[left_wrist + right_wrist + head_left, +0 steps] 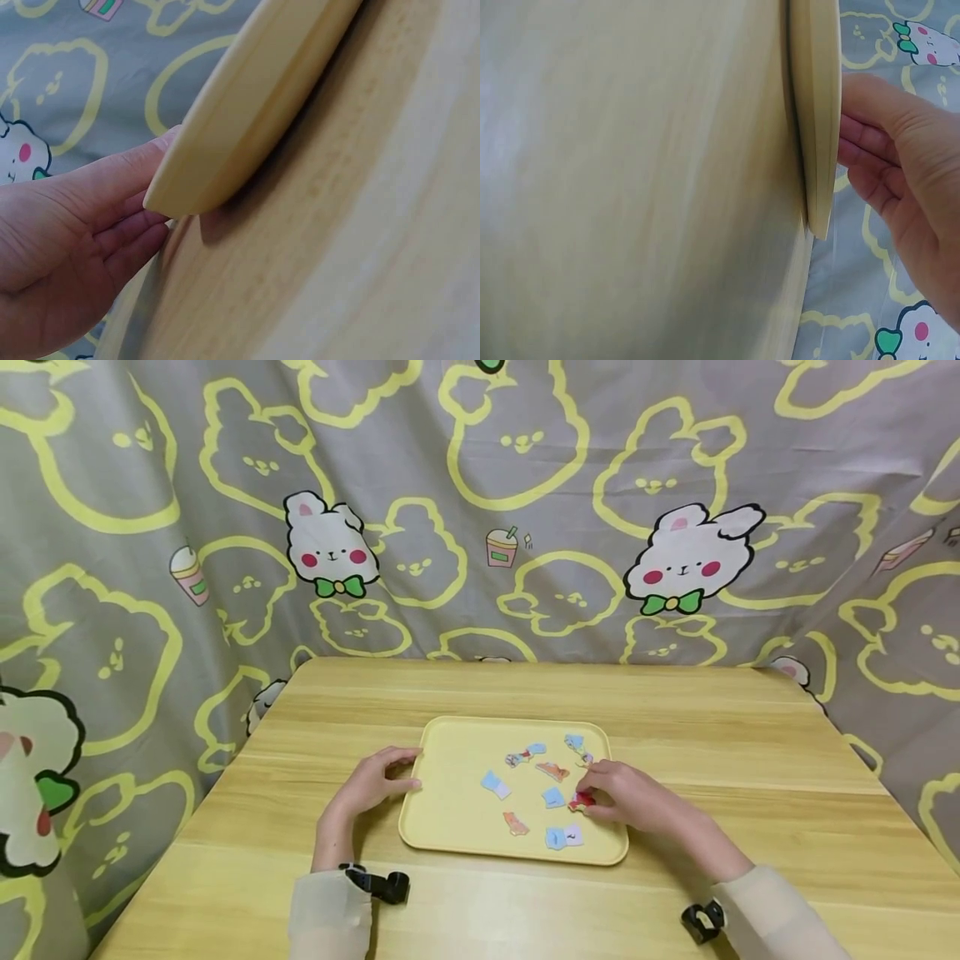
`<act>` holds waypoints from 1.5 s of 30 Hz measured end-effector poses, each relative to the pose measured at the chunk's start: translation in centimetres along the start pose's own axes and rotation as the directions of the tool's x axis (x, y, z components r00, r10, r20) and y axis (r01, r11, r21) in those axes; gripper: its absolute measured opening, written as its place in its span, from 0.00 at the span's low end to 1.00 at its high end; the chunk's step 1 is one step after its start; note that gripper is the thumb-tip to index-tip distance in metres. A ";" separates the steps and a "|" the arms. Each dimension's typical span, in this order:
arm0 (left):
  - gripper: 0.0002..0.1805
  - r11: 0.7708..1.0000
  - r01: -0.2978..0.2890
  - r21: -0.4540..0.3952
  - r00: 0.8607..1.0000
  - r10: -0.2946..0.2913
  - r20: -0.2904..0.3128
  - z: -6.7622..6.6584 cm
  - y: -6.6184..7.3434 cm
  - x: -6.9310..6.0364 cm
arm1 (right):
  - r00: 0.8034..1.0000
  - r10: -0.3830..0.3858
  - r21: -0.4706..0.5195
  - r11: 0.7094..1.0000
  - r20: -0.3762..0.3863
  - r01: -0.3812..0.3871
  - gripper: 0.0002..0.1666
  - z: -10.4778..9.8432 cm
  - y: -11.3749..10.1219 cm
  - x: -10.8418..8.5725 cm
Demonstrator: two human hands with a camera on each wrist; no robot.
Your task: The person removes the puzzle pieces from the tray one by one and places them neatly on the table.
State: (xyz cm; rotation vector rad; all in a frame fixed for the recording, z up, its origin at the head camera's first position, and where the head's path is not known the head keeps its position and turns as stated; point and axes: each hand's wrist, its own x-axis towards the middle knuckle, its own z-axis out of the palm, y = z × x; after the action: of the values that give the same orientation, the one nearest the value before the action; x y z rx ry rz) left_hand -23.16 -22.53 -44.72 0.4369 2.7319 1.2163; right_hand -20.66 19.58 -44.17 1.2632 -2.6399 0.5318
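A pale yellow tray (457,835) lies on the table with several small printed puzzle pieces on its middle and right side. My left hand (372,783) holds the tray's left rim, and in the left wrist view the thumb reaches over the edge with the other fingers lower. On the right side, my right hand (633,795) pinches a red puzzle piece (580,802); its fingertips are hidden behind the tray wall (821,120) in the right wrist view. Nearby lie a blue piece (552,797), a blue-and-lilac piece (562,837) and an orange piece (515,823).
More pieces, including an orange-brown one (552,769) and a blue one (495,784), lie on the tray. The wooden table (480,693) spreads around it. A grey curtain (420,460) with cartoon bunnies hangs behind and at both sides. Black wrist cameras (390,887) sit on both forearms.
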 end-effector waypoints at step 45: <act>0.30 1.000 -0.002 0.009 1.000 0.002 -0.020 0.2 -0.2 0.1 | 0.906 0.260 0.305 0.939 -0.333 -0.157 0.14 -0.3 -0.1 0.5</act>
State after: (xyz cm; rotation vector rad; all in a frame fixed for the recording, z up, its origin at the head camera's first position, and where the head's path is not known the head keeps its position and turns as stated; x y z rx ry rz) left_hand -23.29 -22.51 -45.02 0.4304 2.7550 1.2165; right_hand -20.87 19.33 -43.69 0.8285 -2.4457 1.0840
